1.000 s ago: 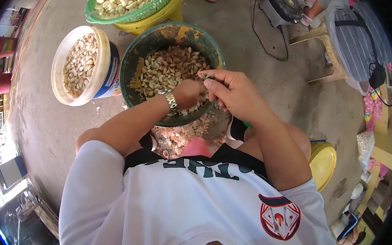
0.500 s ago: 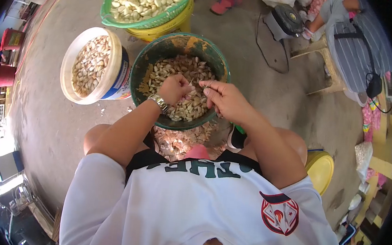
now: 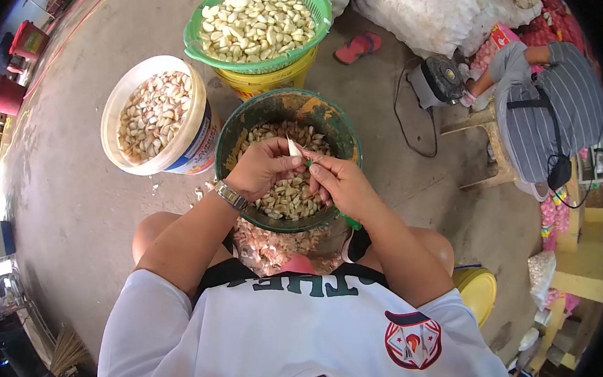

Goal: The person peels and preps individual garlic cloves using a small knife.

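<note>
My left hand (image 3: 257, 171), with a metal watch at the wrist, pinches a pale garlic clove (image 3: 293, 147) between thumb and fingers, its tip pointing up. Close beside it, my right hand (image 3: 341, 184) is closed with thumb against forefinger on a small green object (image 3: 309, 164); most of it is hidden by the fingers. Both hands are over a dark green tub (image 3: 354, 132) that holds many loose garlic cloves (image 3: 290, 198). Papery garlic skins (image 3: 269, 244) are heaped on the floor between my feet.
A white bucket (image 3: 114, 110) of unpeeled cloves stands left of the tub. Behind, a green basket (image 3: 322, 16) of peeled cloves rests on a yellow bucket (image 3: 267, 79). To the right, a person in a striped shirt (image 3: 559, 109) sits on a stool near a corded device (image 3: 434, 82).
My left hand has lifted and turned, bringing the clove up into plain view near the right fingertips. The whole view has tilted upward, showing more of the far floor and sacks.
</note>
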The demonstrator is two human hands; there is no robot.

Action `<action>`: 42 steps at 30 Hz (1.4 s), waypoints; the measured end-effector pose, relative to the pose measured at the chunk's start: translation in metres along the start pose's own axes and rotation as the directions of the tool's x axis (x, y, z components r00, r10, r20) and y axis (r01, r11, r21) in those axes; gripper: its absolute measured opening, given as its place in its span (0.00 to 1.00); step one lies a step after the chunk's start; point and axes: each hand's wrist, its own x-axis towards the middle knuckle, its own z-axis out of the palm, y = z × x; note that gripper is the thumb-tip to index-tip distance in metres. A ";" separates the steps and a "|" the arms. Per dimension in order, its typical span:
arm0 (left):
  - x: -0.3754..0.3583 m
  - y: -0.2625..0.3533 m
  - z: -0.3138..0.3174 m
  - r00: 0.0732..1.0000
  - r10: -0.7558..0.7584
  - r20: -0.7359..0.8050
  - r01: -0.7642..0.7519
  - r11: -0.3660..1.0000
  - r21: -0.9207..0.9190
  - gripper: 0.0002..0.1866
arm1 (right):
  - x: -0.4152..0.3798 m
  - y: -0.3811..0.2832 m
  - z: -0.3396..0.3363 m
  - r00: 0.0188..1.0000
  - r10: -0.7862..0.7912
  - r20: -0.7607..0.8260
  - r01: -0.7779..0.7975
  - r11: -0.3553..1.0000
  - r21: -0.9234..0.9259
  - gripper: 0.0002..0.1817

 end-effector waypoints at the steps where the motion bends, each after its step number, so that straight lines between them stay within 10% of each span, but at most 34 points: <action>1: 0.003 -0.001 -0.002 1.000 0.024 -0.010 -0.024 0.999 0.026 0.09 | 0.003 0.000 -0.001 1.000 -0.015 -0.001 0.015 0.998 -0.054 0.19; 11: 0.013 0.001 -0.009 0.986 0.078 -0.148 -0.055 0.987 0.152 0.09 | 0.027 0.004 0.003 0.993 0.026 -0.114 -0.032 0.998 -0.054 0.18; 17: 0.015 0.005 -0.010 0.982 0.075 -0.172 -0.070 0.997 0.035 0.09 | 0.033 0.000 -0.003 0.990 0.143 -0.009 -0.135 0.951 0.277 0.18; 29: 0.012 0.001 -0.012 0.975 0.085 -0.204 -0.063 0.992 0.111 0.06 | 0.030 0.005 0.010 0.988 -0.082 -0.131 0.071 0.994 -0.087 0.17; 35: 0.015 0.002 -0.014 0.989 0.101 -0.111 -0.091 0.991 0.094 0.08 | 0.027 -0.005 0.005 0.979 0.189 -0.081 -0.140 0.901 0.411 0.17; 38: 0.014 0.002 -0.014 0.989 0.095 -0.109 -0.086 0.992 0.088 0.10 | 0.026 -0.004 0.001 0.975 0.202 -0.094 -0.148 0.903 0.404 0.17; 42: 0.013 0.004 0.004 0.978 0.145 -0.149 -0.136 0.988 0.067 0.11 | 0.032 0.011 0.009 0.956 -0.092 -0.278 0.079 0.995 -0.058 0.16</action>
